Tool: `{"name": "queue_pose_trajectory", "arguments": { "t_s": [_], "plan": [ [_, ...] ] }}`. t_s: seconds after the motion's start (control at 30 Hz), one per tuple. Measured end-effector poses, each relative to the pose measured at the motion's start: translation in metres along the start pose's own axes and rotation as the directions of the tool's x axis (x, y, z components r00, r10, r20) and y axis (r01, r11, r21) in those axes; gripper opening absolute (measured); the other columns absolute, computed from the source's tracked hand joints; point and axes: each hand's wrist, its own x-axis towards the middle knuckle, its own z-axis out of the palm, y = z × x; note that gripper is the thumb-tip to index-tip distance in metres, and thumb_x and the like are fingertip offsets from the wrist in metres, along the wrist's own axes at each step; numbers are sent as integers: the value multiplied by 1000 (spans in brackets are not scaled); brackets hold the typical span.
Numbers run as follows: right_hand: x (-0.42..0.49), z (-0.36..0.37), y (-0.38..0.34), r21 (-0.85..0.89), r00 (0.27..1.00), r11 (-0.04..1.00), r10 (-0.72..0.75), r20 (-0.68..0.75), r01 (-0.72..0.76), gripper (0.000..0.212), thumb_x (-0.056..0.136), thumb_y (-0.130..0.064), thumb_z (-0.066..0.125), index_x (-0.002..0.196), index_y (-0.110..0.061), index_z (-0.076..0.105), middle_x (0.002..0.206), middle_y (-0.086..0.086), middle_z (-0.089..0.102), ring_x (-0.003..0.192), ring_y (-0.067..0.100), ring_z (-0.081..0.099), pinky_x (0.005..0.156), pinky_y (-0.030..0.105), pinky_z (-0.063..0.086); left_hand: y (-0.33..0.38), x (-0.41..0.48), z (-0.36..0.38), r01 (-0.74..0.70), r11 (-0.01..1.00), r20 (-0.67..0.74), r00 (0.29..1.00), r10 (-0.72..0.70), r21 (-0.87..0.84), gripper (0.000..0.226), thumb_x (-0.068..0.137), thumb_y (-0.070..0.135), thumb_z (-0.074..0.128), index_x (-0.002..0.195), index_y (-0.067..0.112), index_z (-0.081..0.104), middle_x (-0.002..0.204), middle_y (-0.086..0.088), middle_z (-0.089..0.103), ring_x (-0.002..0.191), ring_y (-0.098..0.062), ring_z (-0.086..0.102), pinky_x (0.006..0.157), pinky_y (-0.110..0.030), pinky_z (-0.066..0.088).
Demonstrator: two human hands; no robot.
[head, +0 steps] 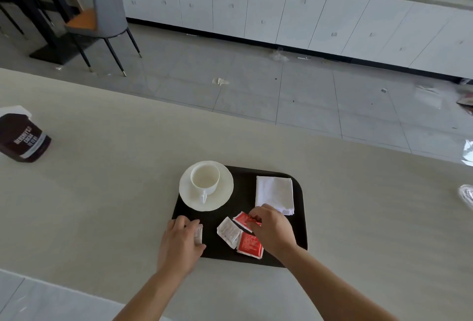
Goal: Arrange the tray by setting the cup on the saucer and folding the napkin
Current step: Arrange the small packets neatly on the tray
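Note:
A black tray (298, 220) lies on the pale counter. At its back left a white cup (204, 176) stands upright on a white saucer (222, 196), handle toward me. A folded white napkin (275, 192) lies at the tray's back right. Near the front lie a white sachet (229, 232) and two red sachets (249, 245), (242, 219). My left hand (180, 242) rests at the tray's front left corner, closed on another white sachet (199, 235). My right hand (272, 231) pinches the upper red sachet.
A dark brown Hershey's cocoa tin (23, 136) stands at the counter's far left. A clear plastic item (467, 195) shows at the right edge. Beyond the counter's far edge are tiled floor, white cabinets and a grey chair (105, 8).

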Motion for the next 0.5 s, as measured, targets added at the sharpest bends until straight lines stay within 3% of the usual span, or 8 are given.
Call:
{"name": "queue_pose_trajectory", "arguments": {
  "t_s": [0.07,0.23,0.33,0.43,0.5],
  "plan": [
    [-8,-6,7,-2,999,1000,10,-41,-10,16,91,-33,67,102,-25,74,90,-10,64,71,9,59,57,18,41,1,1,1,8,1000,0,1000,-8,-23,59,64,20,86,119,15,65,102,0,54,99,-23,49,79,-32,50],
    [-28,-19,29,-38,993,999,9,-116,-14,18,89,-38,70,95,-22,77,85,-4,69,70,15,62,59,26,50,0,1,4,30,998,-10,999,-31,-50,58,62,17,87,116,14,67,101,0,53,97,-23,49,73,-30,47],
    [-34,-23,38,-38,995,995,89,-42,-90,13,90,-33,67,89,-24,76,87,-5,72,71,10,61,58,19,46,0,2,6,43,996,-11,999,-44,-83,55,64,17,86,116,14,67,101,1,53,97,-22,49,75,-26,42],
    [-37,-24,46,-60,984,984,171,43,-168,14,93,-30,62,94,-24,75,93,-5,73,78,11,64,61,23,49,4,3,9,49,992,-29,998,-53,-120,42,73,13,79,114,12,69,101,-1,55,95,-23,50,80,-28,43],
    [-40,-25,50,-111,976,972,213,48,-207,15,94,-31,59,96,-25,72,93,-4,70,78,13,62,58,22,42,9,4,11,39,992,-37,998,-43,-122,36,77,7,74,113,10,70,101,-3,57,94,-24,51,79,-31,45]
  ]
}}
